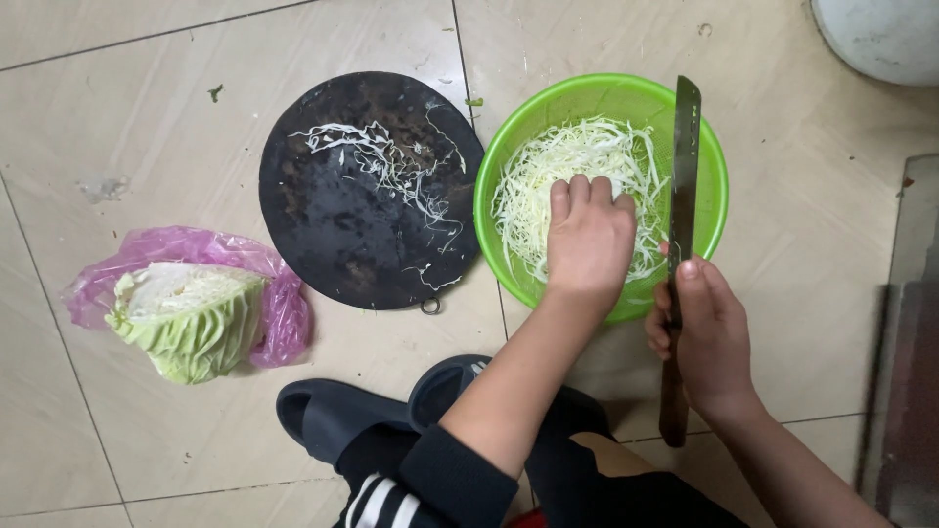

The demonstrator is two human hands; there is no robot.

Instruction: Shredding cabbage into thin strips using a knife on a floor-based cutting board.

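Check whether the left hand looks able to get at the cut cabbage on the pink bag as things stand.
Probably yes. The left hand is empty, resting in the green bowl, and the cut cabbage lies uncovered on the pink bag, with only the flat dark board between.

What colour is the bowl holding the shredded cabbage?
Bright green bowl, seen in the head view.

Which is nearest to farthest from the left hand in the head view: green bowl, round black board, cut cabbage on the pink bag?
From the left hand:
1. Green bowl: the hand is inside it, on the shredded cabbage.
2. Round black board: on the floor, just left of the bowl.
3. Cut cabbage: far left, on the pink bag.
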